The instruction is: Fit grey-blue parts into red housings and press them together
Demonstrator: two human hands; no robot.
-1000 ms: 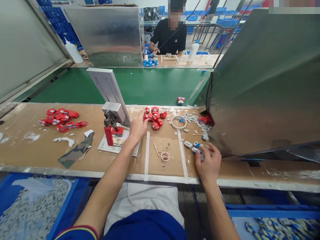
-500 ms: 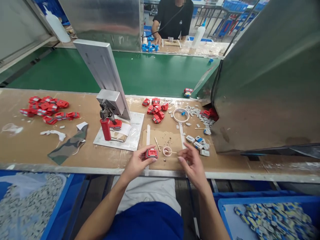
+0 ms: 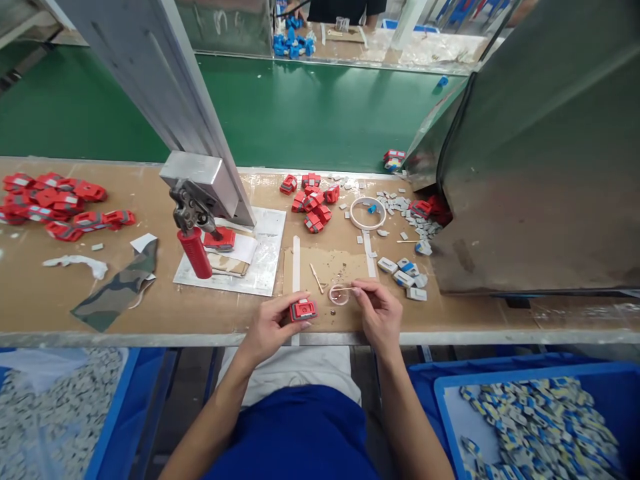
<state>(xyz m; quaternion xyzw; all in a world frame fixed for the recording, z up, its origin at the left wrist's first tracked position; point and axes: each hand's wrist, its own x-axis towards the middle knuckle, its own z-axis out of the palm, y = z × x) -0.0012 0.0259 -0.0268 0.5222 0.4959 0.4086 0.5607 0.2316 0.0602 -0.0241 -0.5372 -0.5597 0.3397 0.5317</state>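
A red and grey plastic part is gripped between the thumb and fingers of my left hand, just above the front of the cardboard. My right hand pinches the end of a thin stick, whose other end lies over a small round dish. Behind the dish, a second stick rests on the cardboard sheet, among small dark specks. Several red parts are piled behind the sheet. A white tape ring lies to their right, with grey pieces beyond it.
A clamp press with a red handle stands left on a metal plate. More red parts and camouflage cloth lie farther left. A metal panel rises at right. Blue bins flank me. Across the green belt is a person.
My right hand has moved from open beside the dish to pinching the stick. My left hand still holds the red part. The view has tilted down and come closer to the table.
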